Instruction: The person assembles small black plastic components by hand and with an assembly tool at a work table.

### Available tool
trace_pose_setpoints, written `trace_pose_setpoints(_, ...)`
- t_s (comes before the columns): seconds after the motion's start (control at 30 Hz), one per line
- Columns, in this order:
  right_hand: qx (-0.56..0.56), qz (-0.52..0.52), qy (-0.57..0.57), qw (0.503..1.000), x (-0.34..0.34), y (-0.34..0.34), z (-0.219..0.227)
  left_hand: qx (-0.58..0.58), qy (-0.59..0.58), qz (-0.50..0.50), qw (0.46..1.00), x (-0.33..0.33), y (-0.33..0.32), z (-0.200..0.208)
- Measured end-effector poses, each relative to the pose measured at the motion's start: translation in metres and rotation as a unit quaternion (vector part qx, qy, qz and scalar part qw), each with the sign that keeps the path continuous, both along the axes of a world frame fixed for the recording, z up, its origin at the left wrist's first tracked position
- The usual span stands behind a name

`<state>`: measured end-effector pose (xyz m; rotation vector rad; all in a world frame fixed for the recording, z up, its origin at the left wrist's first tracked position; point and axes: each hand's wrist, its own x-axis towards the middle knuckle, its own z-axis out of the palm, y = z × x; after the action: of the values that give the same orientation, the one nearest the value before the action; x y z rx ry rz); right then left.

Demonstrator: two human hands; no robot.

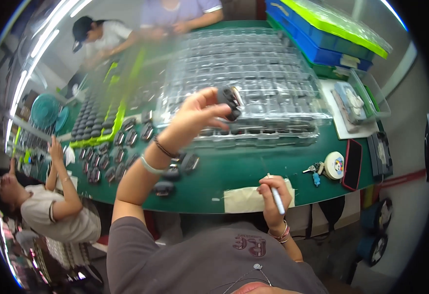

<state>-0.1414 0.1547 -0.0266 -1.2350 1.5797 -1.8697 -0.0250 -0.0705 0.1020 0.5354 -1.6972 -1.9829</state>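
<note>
Since our left hand (pixel 203 109) pinches one end, the dark gadget (pixel 228 102) looks mostly uncovered; our right hand (pixel 284 194) grips a pen (pixel 277 202).

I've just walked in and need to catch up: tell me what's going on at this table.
A person's left hand holds up a small dark gadget near the clear trays, while the right hand grips a pen by a pale cloth. Loose dark gadgets lie toward the left of the green table. A co-worker is farther left, arms raised.
</note>
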Motion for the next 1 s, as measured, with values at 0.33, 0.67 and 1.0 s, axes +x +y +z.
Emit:
trace_pose_setpoints(0.33,-0.085,0.000,-0.050,0.995,0.021,-0.016,0.019,0.125,0.055,-0.128,0.982,0.022,0.081,-0.084)
trace_pose_setpoints(0.67,-0.104,-0.061,0.277,0.953,0.025,-0.027,0.017,0.077,0.001,-0.107,0.991,0.031,0.072,-0.097)
trace_pose_setpoints(1.0,-0.101,0.026,-0.081,0.991,0.012,0.010,0.020,-0.060,0.045,-0.057,0.996,0.032,0.075,-0.099)
